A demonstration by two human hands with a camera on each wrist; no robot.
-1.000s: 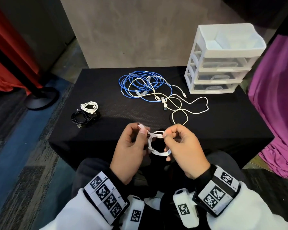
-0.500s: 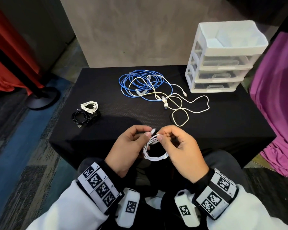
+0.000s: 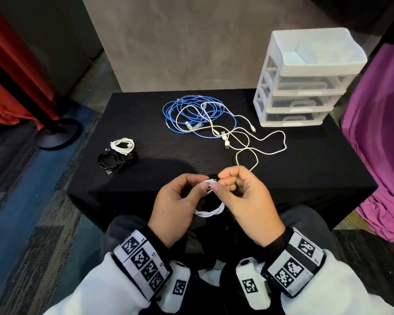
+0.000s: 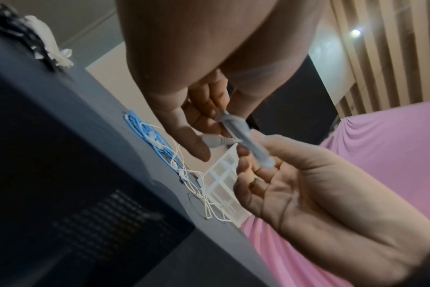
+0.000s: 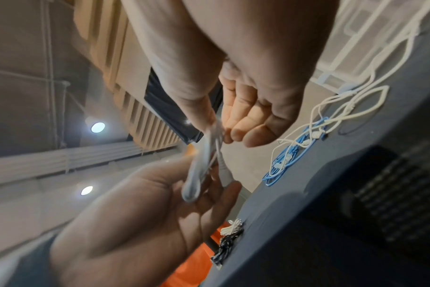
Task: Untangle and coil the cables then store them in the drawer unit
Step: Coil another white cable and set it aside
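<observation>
Pinching closer, hands (image 3: 210,196) bunching white coil (image 3: 210,211)

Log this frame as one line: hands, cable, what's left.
hands: left and right both pinch small white coiled cable | table: blue-and-white cable tangle uncoiled | white plastic drawer unit: drawers shut

Only square coded markers on the wrist bands (image 3: 143,262); no readable text

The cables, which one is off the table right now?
The small white coil, pinched between the left hand and right hand. The other cables all lie on the table.
</observation>
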